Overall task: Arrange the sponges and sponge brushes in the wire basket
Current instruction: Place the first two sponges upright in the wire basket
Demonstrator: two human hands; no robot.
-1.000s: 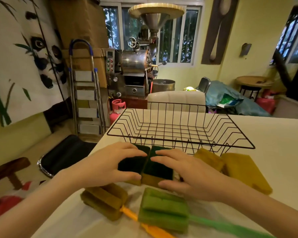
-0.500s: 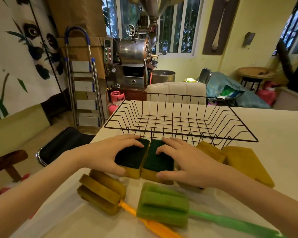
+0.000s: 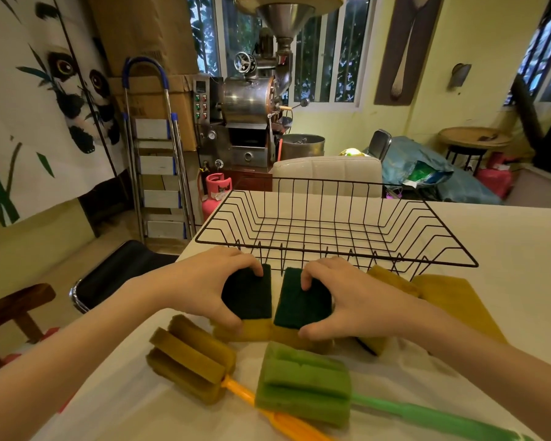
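Observation:
An empty black wire basket [image 3: 334, 265] stands on the white table, just beyond my hands. My left hand [image 3: 201, 284] grips a green-topped yellow sponge [image 3: 250, 292], and my right hand [image 3: 350, 300] grips a second one [image 3: 299, 300]; a narrow gap separates the two sponges, both raised slightly off the table in front of the basket's near rim. Nearer to me lie a yellow sponge brush [image 3: 188, 358] with an orange handle and a green sponge brush [image 3: 303, 383] with a green handle. Two flat yellow sponges [image 3: 455, 300] rest to the right.
The table's left edge drops to a black stool [image 3: 109, 275] and a brown wooden seat [image 3: 13, 307]. A white chair back [image 3: 328, 173] stands behind the basket. A stepladder [image 3: 156, 160] and a metal roasting machine [image 3: 252, 116] are farther back.
Both hands have closed on the two green-topped sponges and pulled them slightly apart, lifting them toward the basket's near rim. The camera has tilted down a little.

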